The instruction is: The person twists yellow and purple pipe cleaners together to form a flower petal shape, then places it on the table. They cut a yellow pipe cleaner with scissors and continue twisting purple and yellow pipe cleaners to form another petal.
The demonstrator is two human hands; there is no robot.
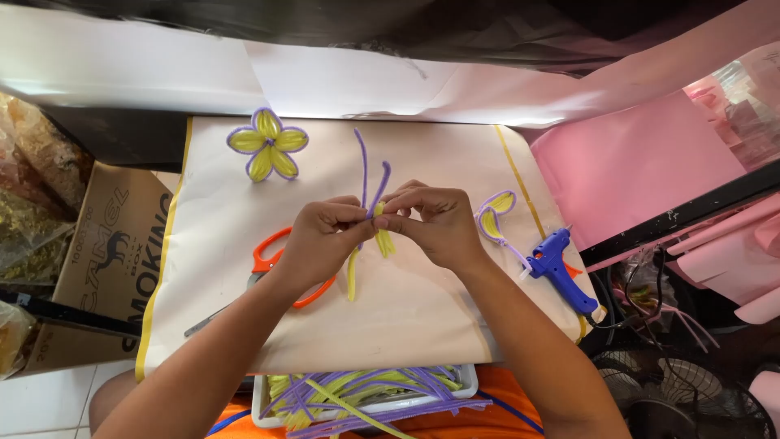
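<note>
On the cream cloth (422, 309), left hand (321, 244) and right hand (435, 223) both pinch fuzzy purple-and-yellow stems (370, 213), looped five-petal flower (266, 145) beyond, orange scissors (272, 260) beneath, blue glue gun (561, 268) right.

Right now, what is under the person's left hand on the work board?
Under the left hand lie orange-handled scissors on the cream board. One handle loop shows left of the wrist, and the blades point out lower left. The hand covers the other handle's middle.
</note>
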